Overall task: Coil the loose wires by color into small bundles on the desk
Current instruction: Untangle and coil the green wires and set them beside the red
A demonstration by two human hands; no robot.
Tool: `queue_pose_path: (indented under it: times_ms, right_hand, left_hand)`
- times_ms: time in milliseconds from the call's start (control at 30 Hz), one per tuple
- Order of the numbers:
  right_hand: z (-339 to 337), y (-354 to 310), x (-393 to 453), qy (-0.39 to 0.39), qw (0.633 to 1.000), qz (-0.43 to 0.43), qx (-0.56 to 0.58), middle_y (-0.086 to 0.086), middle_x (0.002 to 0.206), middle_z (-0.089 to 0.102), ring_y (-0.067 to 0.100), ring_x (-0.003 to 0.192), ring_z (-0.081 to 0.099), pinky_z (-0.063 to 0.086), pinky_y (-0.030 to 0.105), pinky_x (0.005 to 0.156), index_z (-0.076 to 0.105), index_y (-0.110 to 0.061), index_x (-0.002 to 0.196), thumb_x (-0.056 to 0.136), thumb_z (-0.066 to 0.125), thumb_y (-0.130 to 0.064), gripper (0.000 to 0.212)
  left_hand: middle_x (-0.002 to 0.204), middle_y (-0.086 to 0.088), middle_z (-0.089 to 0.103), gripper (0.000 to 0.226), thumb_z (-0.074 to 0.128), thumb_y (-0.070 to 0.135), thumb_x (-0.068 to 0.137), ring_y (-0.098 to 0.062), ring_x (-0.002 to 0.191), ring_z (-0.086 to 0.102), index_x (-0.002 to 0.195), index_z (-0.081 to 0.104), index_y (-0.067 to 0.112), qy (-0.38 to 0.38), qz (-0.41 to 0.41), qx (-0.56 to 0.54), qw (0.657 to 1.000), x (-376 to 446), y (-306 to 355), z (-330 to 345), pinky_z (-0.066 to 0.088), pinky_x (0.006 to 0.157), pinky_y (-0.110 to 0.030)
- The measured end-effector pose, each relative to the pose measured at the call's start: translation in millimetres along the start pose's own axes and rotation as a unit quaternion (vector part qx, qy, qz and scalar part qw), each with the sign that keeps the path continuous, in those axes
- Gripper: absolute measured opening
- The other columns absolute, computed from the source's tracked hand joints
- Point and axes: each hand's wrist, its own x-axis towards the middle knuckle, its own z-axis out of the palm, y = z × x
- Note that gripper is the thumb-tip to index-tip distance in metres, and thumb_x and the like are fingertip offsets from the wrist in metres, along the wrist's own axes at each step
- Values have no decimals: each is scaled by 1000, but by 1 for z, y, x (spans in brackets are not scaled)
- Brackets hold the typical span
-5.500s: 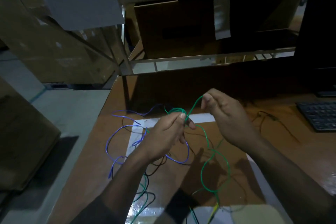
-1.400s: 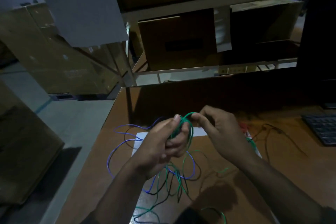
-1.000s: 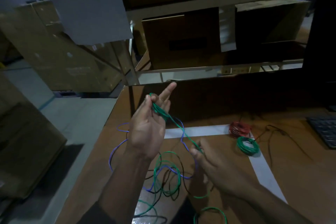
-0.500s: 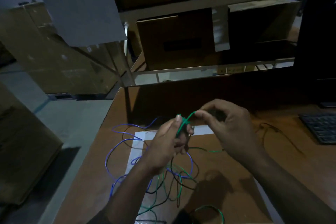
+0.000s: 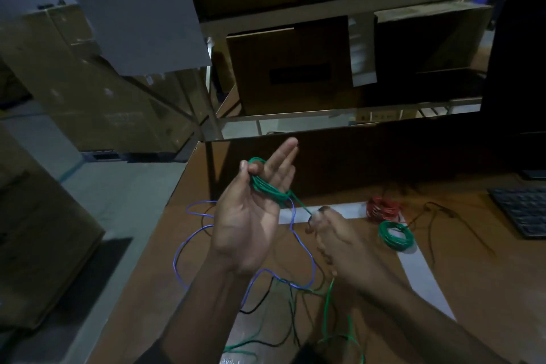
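On the tabletop [image 5: 461, 289] blue [image 5: 177, 254] and black [image 5: 257, 309] wires lay loose and red [image 5: 383, 209] and green [image 5: 396, 236] coils finished, while left fingers [image 5: 280, 162] carried green loops [image 5: 266, 189] and right fingers [image 5: 320, 214] pinched its tail.

I assess this as a storeroom or warehouse with a workstation in it. Large cardboard boxes [image 5: 88, 89] are stacked on the bare concrete floor [image 5: 118, 186] at far left. Metal shelving [image 5: 339, 6] behind the table [image 5: 472, 275] carries more cartons [image 5: 289, 68]. On the brown table I note a keyboard [image 5: 523, 210] at right beside a dark monitor [image 5: 517, 62], white tape lines [image 5: 425, 281] marking a zone, and loose wires [image 5: 189, 245]. Lighting is dim throughout.
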Motion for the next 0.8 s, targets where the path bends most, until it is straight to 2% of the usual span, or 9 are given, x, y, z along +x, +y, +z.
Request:
queue_pose_path:
  times_ms: [100,167,300,367,433,500,567,667,800]
  right_hand:
    - [5,3,-12,-101,994,32,12,-10,59,43,7,49,38,39,29,50,52,-28,99,100,47,-56,29]
    - [1,-5,-21,-154,987,52,17,-9,62,46,3,48,41,39,24,49,53,-27,107,106,48,-38,12]
    - [-11,-24,-28,-165,976,-57,-130,1,75,59,7,63,55,47,31,59,59,-28,100,106,45,-43,21]
    - [-16,-34,-26,-106,972,-122,-170,-3,83,63,9,76,61,50,35,70,60,-29,93,103,43,-50,29]
    - [-23,-43,-19,-34,974,-168,-148,-16,82,64,2,79,61,46,19,68,62,-25,89,104,47,-41,26]
    - [-31,-51,-8,40,971,-192,-140,-22,78,60,-5,75,57,37,10,65,61,-21,86,104,48,-31,25]
    - [-39,-49,6,93,967,-192,-136,-12,75,59,1,69,54,36,16,61,60,-20,83,106,48,-30,27]
    - [-42,-41,20,111,969,-175,-134,-2,73,58,11,67,52,38,26,60,60,-20,83,105,48,-35,29]
    - [-32,-25,23,122,976,-127,-130,6,66,50,6,56,40,31,26,51,55,-16,81,103,46,-46,37]
  left_hand:
    - [144,-27,58,34,25,26,112,-28,149,41,88,47,18,7,47,73,996,8,4,-11,13,128,-45]
    - [141,-18,63,33,25,27,112,-18,152,34,93,49,16,29,81,206,975,12,5,-23,12,128,-48]
    - [122,0,76,33,29,28,110,-8,149,37,101,56,13,58,86,491,865,14,-3,-44,23,124,-34]
    - [98,-3,79,34,31,28,109,-10,132,58,99,59,10,40,54,541,838,10,-12,-46,39,113,-33]
    - [76,-2,73,35,35,27,110,-10,91,73,95,59,7,29,15,556,830,2,-20,-44,52,87,-29]
    - [66,-4,63,35,37,27,111,-14,59,62,95,63,11,14,-39,532,846,-5,-27,-37,48,63,-23]
    - [63,-10,49,40,37,35,110,-20,51,49,92,68,16,-8,-88,460,883,-11,-32,-28,38,52,-23]
    - [55,4,27,39,39,38,105,-8,40,27,84,63,15,-23,-136,306,942,-18,-34,-15,29,52,-31]
    - [57,6,37,35,38,34,108,0,37,28,84,53,14,-38,-145,78,986,-18,-24,-4,21,47,-22]
